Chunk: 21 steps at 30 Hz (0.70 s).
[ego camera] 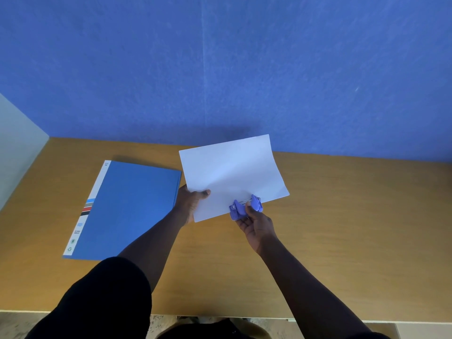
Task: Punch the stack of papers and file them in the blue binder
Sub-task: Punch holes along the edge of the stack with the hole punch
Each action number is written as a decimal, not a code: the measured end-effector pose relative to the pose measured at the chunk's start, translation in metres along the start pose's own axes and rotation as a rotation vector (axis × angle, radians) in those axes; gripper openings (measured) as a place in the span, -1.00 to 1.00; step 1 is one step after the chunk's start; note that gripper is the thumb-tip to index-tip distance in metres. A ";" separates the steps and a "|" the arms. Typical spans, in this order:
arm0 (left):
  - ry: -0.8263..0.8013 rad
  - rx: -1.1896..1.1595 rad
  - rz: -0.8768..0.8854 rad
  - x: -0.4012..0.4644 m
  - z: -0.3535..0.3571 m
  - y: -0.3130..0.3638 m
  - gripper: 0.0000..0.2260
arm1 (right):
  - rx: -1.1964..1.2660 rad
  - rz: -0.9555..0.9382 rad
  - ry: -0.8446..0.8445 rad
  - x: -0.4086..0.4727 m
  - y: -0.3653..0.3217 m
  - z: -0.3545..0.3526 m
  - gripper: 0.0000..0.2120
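Stack of papers [232, 172] held above counter [342, 216], left hand [189, 201] pinching its corner; right hand [256, 225] clamped on punch [245, 207] at near edge. Blue binder [127, 211] lies shut, left. Risk: sheets fanned/skewed in slot, so holes misaligned.

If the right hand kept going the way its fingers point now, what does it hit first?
The right hand already grips the purple hole punch; straight on lies the stack of papers seated in it, then probably the blue wall.
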<state>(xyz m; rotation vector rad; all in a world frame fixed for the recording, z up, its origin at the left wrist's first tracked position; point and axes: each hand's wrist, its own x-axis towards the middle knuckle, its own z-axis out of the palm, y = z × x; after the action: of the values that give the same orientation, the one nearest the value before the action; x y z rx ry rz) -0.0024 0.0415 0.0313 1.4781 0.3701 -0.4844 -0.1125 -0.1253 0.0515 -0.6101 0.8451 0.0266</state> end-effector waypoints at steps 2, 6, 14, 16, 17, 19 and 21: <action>0.009 0.002 -0.005 0.000 -0.001 0.000 -0.72 | 0.007 -0.001 0.006 0.000 0.000 0.000 -0.72; 0.013 0.003 -0.009 0.000 -0.002 -0.001 -0.72 | 0.010 0.003 0.012 0.000 0.000 0.000 -0.76; 0.014 -0.014 -0.016 -0.003 0.000 0.001 -0.72 | -0.036 -0.011 0.042 -0.001 0.000 0.000 -0.80; 0.014 -0.017 -0.007 -0.004 0.002 0.002 -0.73 | -0.039 -0.014 0.051 -0.001 -0.001 0.000 -0.79; 0.011 -0.015 -0.007 -0.004 0.003 0.003 -0.73 | -0.041 -0.013 0.056 -0.001 -0.001 0.000 -0.79; 0.009 -0.010 -0.011 -0.004 0.003 0.003 -0.73 | -0.045 -0.011 0.066 -0.001 -0.002 0.001 -0.75; 0.009 -0.004 -0.015 -0.003 0.003 0.002 -0.73 | -0.049 -0.010 0.070 -0.002 -0.003 0.001 -0.75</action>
<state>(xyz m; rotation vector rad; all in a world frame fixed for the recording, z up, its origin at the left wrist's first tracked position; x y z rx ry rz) -0.0037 0.0391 0.0345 1.4746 0.3899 -0.4887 -0.1124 -0.1264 0.0550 -0.6640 0.9115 0.0165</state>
